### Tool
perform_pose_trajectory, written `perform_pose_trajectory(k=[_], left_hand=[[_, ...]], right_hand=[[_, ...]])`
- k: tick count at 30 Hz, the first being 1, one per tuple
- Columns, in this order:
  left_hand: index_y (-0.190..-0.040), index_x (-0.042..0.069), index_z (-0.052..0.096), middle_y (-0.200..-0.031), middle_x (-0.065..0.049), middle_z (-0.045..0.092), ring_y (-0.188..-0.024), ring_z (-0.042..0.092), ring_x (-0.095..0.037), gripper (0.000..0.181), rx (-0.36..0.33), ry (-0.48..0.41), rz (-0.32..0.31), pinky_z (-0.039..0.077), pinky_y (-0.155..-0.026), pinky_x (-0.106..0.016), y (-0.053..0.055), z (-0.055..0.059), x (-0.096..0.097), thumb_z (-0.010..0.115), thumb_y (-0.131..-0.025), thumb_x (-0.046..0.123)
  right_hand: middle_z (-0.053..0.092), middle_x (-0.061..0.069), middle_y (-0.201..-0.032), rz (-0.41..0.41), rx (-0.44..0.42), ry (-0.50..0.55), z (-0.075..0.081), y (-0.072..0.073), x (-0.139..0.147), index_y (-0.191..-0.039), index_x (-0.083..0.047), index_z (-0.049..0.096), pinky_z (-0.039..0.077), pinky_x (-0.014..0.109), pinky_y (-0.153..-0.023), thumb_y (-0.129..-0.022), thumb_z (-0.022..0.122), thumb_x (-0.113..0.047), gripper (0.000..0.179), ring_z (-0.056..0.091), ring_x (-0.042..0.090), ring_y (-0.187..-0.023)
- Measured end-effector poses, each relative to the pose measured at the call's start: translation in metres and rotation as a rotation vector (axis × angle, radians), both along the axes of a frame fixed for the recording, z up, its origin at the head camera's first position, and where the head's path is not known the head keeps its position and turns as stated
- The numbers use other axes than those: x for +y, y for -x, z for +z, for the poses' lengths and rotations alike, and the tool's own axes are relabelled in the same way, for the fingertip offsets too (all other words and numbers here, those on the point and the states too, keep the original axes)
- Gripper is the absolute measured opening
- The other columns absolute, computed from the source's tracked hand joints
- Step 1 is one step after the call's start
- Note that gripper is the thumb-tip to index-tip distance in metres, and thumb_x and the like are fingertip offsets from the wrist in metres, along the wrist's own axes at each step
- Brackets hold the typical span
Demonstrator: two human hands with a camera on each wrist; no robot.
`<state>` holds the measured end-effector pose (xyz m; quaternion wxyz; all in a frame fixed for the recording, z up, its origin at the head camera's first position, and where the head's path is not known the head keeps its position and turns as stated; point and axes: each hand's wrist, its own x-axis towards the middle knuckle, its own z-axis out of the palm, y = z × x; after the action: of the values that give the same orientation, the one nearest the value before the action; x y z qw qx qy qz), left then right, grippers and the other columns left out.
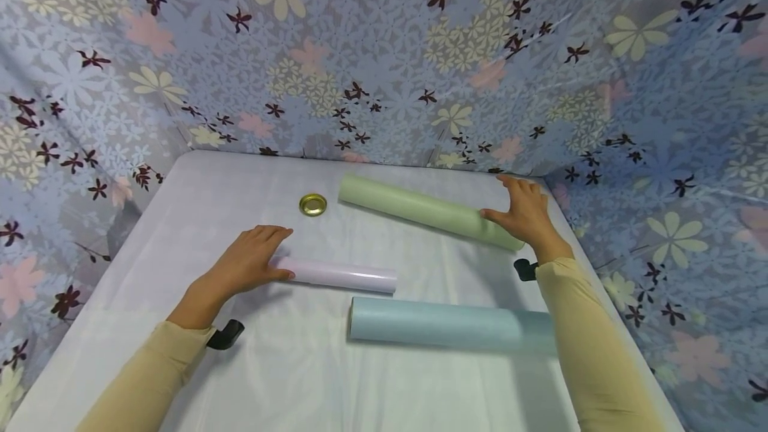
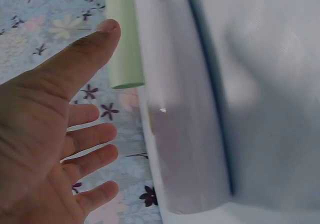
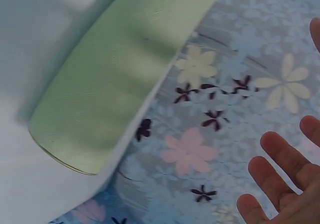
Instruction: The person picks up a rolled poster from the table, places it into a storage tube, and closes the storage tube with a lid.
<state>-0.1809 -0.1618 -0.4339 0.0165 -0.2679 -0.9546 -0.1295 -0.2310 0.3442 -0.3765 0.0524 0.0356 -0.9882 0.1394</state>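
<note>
2 wide grips: left hand [image 1: 245, 262] by 1 lilac roll [image 1: 345, 276], right hand [image 1: 528, 213] by 1 green roll [image 1: 420, 207]; 1 blue roll [image 1: 447, 326], 1 gold lid [image 1: 313, 205].

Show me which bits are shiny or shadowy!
Head view: a shiny streak on the lilac roll, soft shadows on the white table; left wrist view: a tiny glint on that roll, dark shadow along its side; right wrist view: dim shadow patches across the green roll.

The right wrist view crops the green roll [image 3: 115, 79]; the right sleeve [image 1: 591, 345] hides the blue roll's [image 1: 447, 327] end.
</note>
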Motion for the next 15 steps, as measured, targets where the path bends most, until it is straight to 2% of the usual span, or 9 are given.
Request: perform_pose_trajectory(k=[7, 15], left_hand=[[-0.135, 0.002, 0.047, -0.133, -0.018, 0.053, -0.123, 0.048, -0.039, 0.084, -0.013, 0.075, -0.019, 0.037, -0.103, -0.056, 0.005, -0.009, -0.006, 0.078, -0.071, 0.047], [-0.135, 0.003, 0.048, -0.132, -0.016, 0.054, -0.124, 0.048, -0.036, 0.085, -0.043, 0.117, -0.032, 0.035, -0.106, -0.054, 0.006, -0.016, -0.006, 0.079, -0.07, 0.048]], right_hand=[[0.034, 0.03, -0.142, -0.008, -0.106, -0.026, -0.018, 0.021, 0.005, -0.148, -0.011, 0.025, 0.021, 0.068, -0.099, -0.08, 0.068, -0.051, 0.09, 0.026, 0.053, -0.128], [0.032, 0.031, -0.142, -0.006, -0.227, -0.066, -0.042, 0.035, 0.018, -0.148, -0.008, 0.024, 0.02, 0.07, -0.1, -0.077, 0.069, -0.055, 0.095, 0.024, 0.055, -0.127]])
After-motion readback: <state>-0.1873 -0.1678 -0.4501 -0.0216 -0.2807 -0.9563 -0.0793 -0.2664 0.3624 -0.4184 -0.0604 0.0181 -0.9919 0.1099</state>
